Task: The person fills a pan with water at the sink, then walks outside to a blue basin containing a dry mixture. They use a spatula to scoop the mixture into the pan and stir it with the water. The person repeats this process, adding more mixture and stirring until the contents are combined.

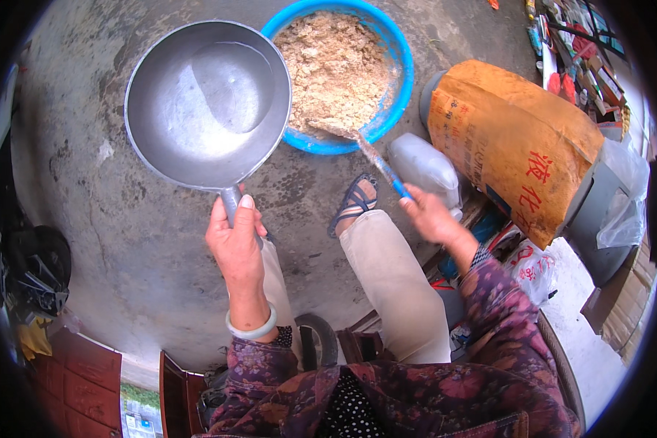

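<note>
My left hand [238, 235] grips the short handle of a grey metal ladle pan [175, 126], whose deep bowl holds clear liquid. The pan hangs above the concrete floor, its right rim overlapping the edge of a blue plastic basin [404, 71]. Crumbly tan mash [334, 65] fills much of that basin. In my right hand [432, 216] is the blue handle of a stirring tool [380, 161]. Its mash-coated head rests in the near side of the basin, partly sunk in the mash, so its exact shape is hidden.
Right of the basin lie a translucent plastic jug [424, 164] and a large orange-yellow sack [503, 126] bearing writing. Assorted clutter [591, 71] lines the far right. A black helmet-like object [41, 271] is at the left. My sandalled foot [356, 202] stands just before the basin.
</note>
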{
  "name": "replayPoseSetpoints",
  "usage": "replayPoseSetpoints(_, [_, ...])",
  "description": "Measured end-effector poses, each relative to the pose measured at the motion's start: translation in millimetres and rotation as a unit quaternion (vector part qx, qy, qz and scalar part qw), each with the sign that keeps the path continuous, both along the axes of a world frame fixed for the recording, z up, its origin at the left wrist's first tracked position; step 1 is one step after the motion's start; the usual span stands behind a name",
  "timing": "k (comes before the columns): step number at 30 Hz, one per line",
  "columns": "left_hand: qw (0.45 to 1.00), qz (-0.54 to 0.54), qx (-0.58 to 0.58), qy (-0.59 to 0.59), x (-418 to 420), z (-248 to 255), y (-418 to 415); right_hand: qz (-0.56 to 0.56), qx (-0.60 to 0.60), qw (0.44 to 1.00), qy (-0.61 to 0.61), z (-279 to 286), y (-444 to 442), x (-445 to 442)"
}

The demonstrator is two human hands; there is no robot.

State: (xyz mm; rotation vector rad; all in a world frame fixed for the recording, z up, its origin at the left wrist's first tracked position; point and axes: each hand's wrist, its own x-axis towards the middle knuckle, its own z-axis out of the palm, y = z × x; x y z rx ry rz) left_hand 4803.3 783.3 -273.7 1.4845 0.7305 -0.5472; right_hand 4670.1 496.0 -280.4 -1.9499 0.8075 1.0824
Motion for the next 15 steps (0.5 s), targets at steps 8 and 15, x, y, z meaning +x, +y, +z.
replayPoseSetpoints(8, [1.000,0.012,-0.005,-0.001,1,1,5,0.271,-0.178,0.945,0.047,11,-46,55])
replayPoseSetpoints(15, [1.000,0.005,-0.022,0.006,0,-2,7,0.207,-0.215,0.952,-0.064,17,-60,62])
